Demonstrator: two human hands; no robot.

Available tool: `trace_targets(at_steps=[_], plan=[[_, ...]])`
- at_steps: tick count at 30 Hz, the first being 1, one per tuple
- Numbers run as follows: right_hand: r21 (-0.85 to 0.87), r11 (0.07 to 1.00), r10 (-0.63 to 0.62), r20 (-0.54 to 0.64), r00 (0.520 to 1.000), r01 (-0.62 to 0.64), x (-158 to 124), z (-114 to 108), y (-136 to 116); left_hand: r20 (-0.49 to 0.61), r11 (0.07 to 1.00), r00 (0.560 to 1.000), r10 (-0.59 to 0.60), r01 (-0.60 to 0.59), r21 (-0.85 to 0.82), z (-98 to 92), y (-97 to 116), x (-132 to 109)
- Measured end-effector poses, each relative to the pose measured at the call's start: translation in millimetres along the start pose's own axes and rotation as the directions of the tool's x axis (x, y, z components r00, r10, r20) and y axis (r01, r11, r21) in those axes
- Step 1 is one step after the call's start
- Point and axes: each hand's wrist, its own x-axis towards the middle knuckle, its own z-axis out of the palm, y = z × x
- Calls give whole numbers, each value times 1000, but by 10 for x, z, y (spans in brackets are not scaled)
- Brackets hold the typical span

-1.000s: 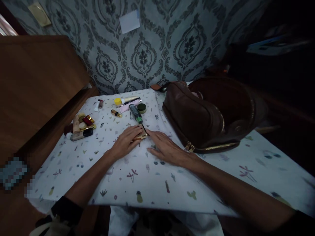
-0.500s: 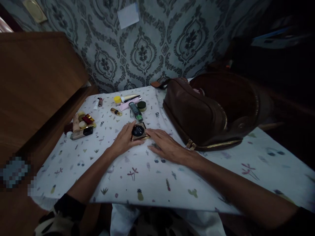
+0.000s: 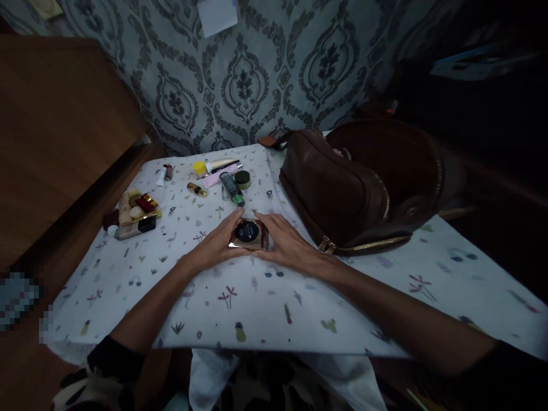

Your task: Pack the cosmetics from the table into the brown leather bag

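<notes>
Between my two hands is a square gold cosmetic compact (image 3: 247,232) with a round black label on top. My left hand (image 3: 216,242) grips its left side, thumb at the near edge and fingers at the far edge. From the right, my right hand (image 3: 289,242) closes on the opposite side in the same way. Just beyond the fingers lies a dark tube with a green cap (image 3: 232,189), beside a round jar with a dark green lid (image 3: 242,179). A small gold and black tube (image 3: 197,189) rests farther left.
A brown leather bag (image 3: 338,194) stands unzipped on the right of the table, close to my right hand. Several cosmetics, including a red and gold item (image 3: 146,202), cluster at left. A pink tube (image 3: 221,175) and a yellow-capped tube (image 3: 199,168) lie near the patterned wall (image 3: 244,85).
My right hand has moved in against the compact's right side, its fingers and thumb now around it. The compact is turned squarer to me. The whole view has shifted slightly.
</notes>
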Motion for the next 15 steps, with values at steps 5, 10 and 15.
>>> trace_targets(at_steps=[5,10,15], plan=[[-80,987,128,-103,986,-137,11,-29,31,-123,999,992,1,-5,-36,63,29,0],[-115,977,175,-61,983,-181,6,-114,-28,-136,998,990,41,-47,-48,93,38,15],[-123,979,160,-40,986,-164,10,-136,-96,-45,984,992,118,-123,-130,52,84,61]])
